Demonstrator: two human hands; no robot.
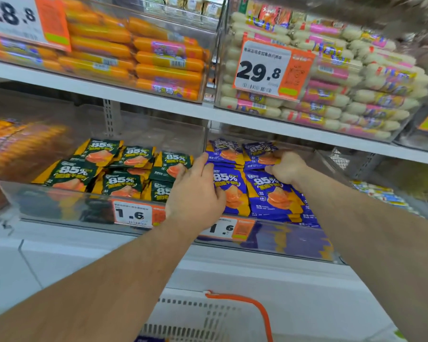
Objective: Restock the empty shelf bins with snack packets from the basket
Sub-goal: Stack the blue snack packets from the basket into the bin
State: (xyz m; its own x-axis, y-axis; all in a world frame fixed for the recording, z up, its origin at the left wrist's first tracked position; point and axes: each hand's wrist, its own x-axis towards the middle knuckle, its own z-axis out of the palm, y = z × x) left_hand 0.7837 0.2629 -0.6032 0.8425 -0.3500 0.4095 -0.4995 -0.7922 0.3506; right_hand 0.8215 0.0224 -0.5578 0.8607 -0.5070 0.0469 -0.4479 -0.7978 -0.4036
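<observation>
We're at a white shop shelf (158, 104), two tiers of clear plastic bins under bright store light, and both bare arms are reaching into the lower tier. The left hand (195, 193) lies over the divider between two bins, fingers spread and fairly straight, fingertips resting on the blue snack packets (265, 191) just to its right; whether the thumb actually pinches one, I cannot tell. The right hand (286, 167) is further back in the same blue bin (294, 243), fingers curled round the edge of a rear blue packet, gripping it. Left of the left hand sits the neighbouring bin of green snack packets (114, 169), piled loosely in overlapping rows. In front of the hands, below the knuckles, two price tags (134, 214) reading 1.6 are clipped to the bin fronts, the left wrist covering part of one. Above the hands, the upper tier carries a bin of orange sausages (158, 60) and a bin of white sausages (356, 95) with a 29.8 label (269, 70). Far off to the left a blurred orange pack crowds the frame edge. Down below the forearms, near the person, sits the white basket (195, 317) with its orange handle (252, 307); its contents are barely visible.
</observation>
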